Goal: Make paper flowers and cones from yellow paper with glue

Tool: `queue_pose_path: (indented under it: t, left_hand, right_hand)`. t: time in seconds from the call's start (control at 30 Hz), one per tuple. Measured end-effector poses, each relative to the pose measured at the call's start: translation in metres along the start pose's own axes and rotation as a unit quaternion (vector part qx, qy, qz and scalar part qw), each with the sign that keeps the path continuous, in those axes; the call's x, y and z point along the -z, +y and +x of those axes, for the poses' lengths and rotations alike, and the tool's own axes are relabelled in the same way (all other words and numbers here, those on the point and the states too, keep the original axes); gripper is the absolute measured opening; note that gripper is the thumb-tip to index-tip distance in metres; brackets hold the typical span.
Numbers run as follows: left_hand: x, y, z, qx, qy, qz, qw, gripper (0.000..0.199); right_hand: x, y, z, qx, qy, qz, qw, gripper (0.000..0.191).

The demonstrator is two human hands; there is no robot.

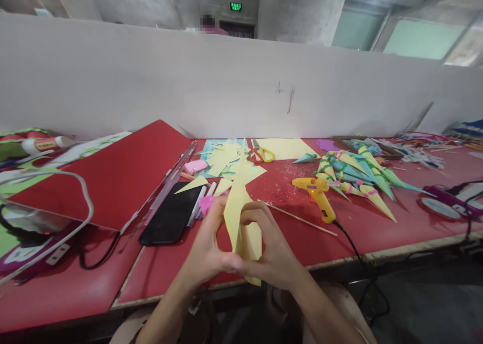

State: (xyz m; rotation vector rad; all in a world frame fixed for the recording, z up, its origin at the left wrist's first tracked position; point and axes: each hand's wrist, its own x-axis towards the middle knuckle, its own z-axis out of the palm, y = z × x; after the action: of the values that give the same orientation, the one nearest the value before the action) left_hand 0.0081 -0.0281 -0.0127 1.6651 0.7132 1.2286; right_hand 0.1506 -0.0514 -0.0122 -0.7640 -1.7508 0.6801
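Both hands hold one folded piece of yellow paper (237, 198) above the table's front edge. My left hand (211, 248) grips its left side, the thumb near the lower part. My right hand (273, 246) has curled fingers against the right side, and its thumb meets the left thumb. The paper rises to a narrow point at the top, while a flap hangs below the thumbs. Behind it lies a pile of yellow paper cuttings (226, 158) on blue sheets. A black phone (171, 216) lies left of my left hand.
Right of my hands are a yellow glue gun (315, 192), a thin stick (302, 218) and several paper cones (354, 170). Scissors (261, 154) lie at the back. A red board (109, 173) leans at left, near a purple power strip (49, 253) and white cable.
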Motion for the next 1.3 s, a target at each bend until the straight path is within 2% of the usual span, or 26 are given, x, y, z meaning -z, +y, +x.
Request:
queue_pose_path:
  t: [0.2,0.27,0.43,0.57,0.77,0.9,1.03,1.13,1.3]
  left_hand:
    - [0.003,0.002,-0.002,0.025,0.039,0.009,0.999,0.089]
    - [0.004,0.002,-0.002,0.023,0.021,-0.002,1.000,0.083]
    - [0.005,0.003,0.001,-0.037,-0.029,-0.020,0.999,0.066]
    - [0.005,0.005,0.001,-0.045,-0.028,-0.001,0.999,0.049]
    - [0.003,0.008,0.000,-0.025,-0.034,0.030,0.999,0.058]
    - [0.006,0.007,-0.004,0.012,-0.028,0.053,0.998,0.074]
    - [0.010,0.004,-0.009,0.044,0.001,0.080,0.996,0.070]
    - [0.011,0.005,-0.009,0.036,0.013,0.068,0.997,0.070]
    - [0.009,0.010,-0.004,-0.001,-0.025,0.060,0.998,0.070]
  right_hand:
    - [0.004,0.001,0.000,0.021,-0.030,-0.008,0.999,0.042]
    - [0.005,0.001,-0.001,0.034,-0.031,-0.014,0.999,0.040]
    - [0.005,-0.002,0.000,0.029,-0.012,-0.021,0.999,0.029]
    - [0.006,-0.002,0.001,0.014,-0.014,-0.004,1.000,0.024]
    - [0.008,0.002,0.000,-0.003,-0.039,0.022,0.999,0.048]
    - [0.007,0.002,0.001,-0.011,-0.027,0.029,0.999,0.048]
    - [0.006,0.002,0.001,-0.003,-0.018,0.035,0.999,0.049]
    - [0.005,0.003,0.000,-0.008,-0.013,0.045,0.999,0.048]
    - [0.002,0.006,0.000,-0.023,-0.008,0.082,0.996,0.046]
